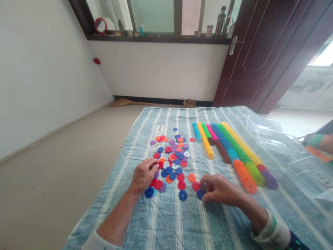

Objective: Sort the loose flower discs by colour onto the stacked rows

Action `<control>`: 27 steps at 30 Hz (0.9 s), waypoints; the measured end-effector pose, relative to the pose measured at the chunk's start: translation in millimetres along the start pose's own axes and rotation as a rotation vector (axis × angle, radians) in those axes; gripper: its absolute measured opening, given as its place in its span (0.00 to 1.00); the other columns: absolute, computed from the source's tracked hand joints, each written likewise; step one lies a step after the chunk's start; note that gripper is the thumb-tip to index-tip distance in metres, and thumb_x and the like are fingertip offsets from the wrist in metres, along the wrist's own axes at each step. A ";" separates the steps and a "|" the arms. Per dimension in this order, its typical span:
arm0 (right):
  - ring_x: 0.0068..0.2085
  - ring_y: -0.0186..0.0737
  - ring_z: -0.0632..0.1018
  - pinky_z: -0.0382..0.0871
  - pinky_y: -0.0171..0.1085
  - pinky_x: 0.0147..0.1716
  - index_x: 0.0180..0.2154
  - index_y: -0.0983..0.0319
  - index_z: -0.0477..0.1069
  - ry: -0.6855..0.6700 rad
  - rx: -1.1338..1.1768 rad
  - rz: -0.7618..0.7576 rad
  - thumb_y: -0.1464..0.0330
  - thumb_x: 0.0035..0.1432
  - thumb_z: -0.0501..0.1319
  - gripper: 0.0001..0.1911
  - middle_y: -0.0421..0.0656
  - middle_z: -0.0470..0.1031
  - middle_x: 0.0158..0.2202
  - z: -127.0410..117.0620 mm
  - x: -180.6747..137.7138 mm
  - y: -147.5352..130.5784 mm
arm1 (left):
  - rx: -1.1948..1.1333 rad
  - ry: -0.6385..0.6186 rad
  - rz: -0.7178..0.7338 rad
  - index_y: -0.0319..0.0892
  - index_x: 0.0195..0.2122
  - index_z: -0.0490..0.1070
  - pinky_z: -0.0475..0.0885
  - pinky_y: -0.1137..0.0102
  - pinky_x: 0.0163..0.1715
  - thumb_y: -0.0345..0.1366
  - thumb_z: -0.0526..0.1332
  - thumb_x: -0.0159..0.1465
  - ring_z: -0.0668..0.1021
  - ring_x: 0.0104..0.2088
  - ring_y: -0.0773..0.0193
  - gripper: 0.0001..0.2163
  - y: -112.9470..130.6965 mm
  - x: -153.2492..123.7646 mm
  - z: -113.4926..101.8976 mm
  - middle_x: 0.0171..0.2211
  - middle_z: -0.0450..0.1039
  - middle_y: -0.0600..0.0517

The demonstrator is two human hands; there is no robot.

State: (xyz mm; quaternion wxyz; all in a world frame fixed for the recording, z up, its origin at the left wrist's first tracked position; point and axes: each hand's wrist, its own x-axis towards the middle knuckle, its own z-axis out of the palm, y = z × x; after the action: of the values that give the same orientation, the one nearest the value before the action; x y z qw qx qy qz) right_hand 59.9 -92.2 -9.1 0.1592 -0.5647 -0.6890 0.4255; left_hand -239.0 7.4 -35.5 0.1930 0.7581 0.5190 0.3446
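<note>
A scatter of small flower-shaped plastic discs (173, 159) in red, blue, orange, purple and white lies on a blue striped cloth (182, 222). My left hand (143, 175) rests curled on the left part of the scatter, fingertips pinched on a red disc. My right hand (220, 189) is closed in a pinch at the scatter's near right edge, its fingertips on a blue disc (200, 194). To the right lie several long rods of stacked discs (234, 152), in yellow, green, blue, pink, brown and orange, side by side.
Clear plastic containers (275, 140) stand at the right of the cloth. Behind them shows part of another person's striped sleeve (318, 146). Farther off are bare floor, a broom (127, 102) by the wall, a dark door (260, 55) and a cluttered window sill (156, 34).
</note>
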 end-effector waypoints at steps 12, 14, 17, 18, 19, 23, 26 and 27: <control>0.25 0.32 0.70 0.54 0.33 0.26 0.35 0.61 0.75 0.084 -0.194 0.010 0.72 0.47 0.68 0.10 0.34 0.71 0.23 11.4 0.1 -3.6 | -0.013 -0.005 -0.023 0.44 0.35 0.77 0.74 0.69 0.41 0.40 0.57 0.59 0.80 0.37 0.61 0.10 0.3 1.0 0.4 0.35 0.79 0.51; 0.25 0.32 0.70 0.54 0.32 0.26 0.34 0.60 0.75 0.101 -0.175 0.017 0.72 0.47 0.68 0.09 0.34 0.71 0.23 12.4 0.7 -3.1 | -0.008 0.001 -0.021 0.44 0.34 0.77 0.74 0.70 0.40 0.40 0.57 0.59 0.80 0.36 0.61 0.10 -1.6 1.6 0.5 0.35 0.79 0.52; 0.25 0.32 0.69 0.54 0.33 0.26 0.32 0.61 0.75 0.113 -0.154 0.022 0.73 0.47 0.67 0.07 0.34 0.70 0.21 11.6 3.0 -1.9 | 0.000 0.006 -0.014 0.45 0.33 0.77 0.74 0.70 0.40 0.40 0.58 0.58 0.80 0.35 0.62 0.10 -3.5 2.2 0.4 0.34 0.79 0.52; 0.25 0.32 0.68 0.54 0.33 0.26 0.31 0.61 0.75 0.116 -0.141 0.020 0.73 0.47 0.66 0.06 0.34 0.70 0.21 10.7 3.9 -1.0 | 0.000 0.007 -0.011 0.45 0.33 0.77 0.74 0.70 0.40 0.40 0.58 0.58 0.80 0.35 0.62 0.09 -3.6 2.3 0.3 0.34 0.79 0.52; 0.25 0.32 0.68 0.54 0.33 0.26 0.30 0.62 0.75 0.115 -0.117 0.012 0.73 0.48 0.66 0.04 0.34 0.69 0.21 9.5 4.7 0.2 | -0.001 0.007 -0.009 0.45 0.33 0.77 0.74 0.70 0.40 0.40 0.58 0.58 0.80 0.35 0.62 0.10 -3.4 2.2 0.3 0.34 0.79 0.52; 0.24 0.31 0.67 0.56 0.31 0.23 0.26 0.63 0.72 0.061 0.117 0.008 0.72 0.50 0.63 0.02 0.35 0.67 0.21 4.7 6.8 7.1 | -0.007 0.000 -0.012 0.45 0.35 0.77 0.74 0.70 0.39 0.39 0.57 0.58 0.80 0.35 0.62 0.10 -1.7 1.7 0.9 0.34 0.79 0.52; 0.20 0.30 0.65 0.56 0.30 0.20 0.26 0.62 0.70 0.011 0.308 0.045 0.69 0.51 0.62 0.04 0.34 0.66 0.18 4.0 6.5 8.7 | -0.008 0.001 -0.011 0.44 0.35 0.77 0.74 0.70 0.39 0.39 0.57 0.58 0.79 0.35 0.62 0.10 -1.3 1.4 2.0 0.35 0.79 0.51; 0.20 0.29 0.65 0.56 0.30 0.19 0.26 0.62 0.70 0.002 0.343 0.046 0.68 0.51 0.62 0.05 0.34 0.66 0.18 4.5 6.4 7.7 | -0.006 0.002 -0.010 0.44 0.35 0.77 0.74 0.70 0.39 0.39 0.57 0.58 0.79 0.36 0.62 0.10 -1.4 1.3 2.3 0.35 0.79 0.51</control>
State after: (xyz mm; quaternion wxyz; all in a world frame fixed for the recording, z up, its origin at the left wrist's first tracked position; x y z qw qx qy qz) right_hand 59.7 -88.1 -19.3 0.2441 -0.5450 -0.5931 0.5400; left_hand -237.9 9.3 -37.5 0.1965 0.7544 0.5221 0.3459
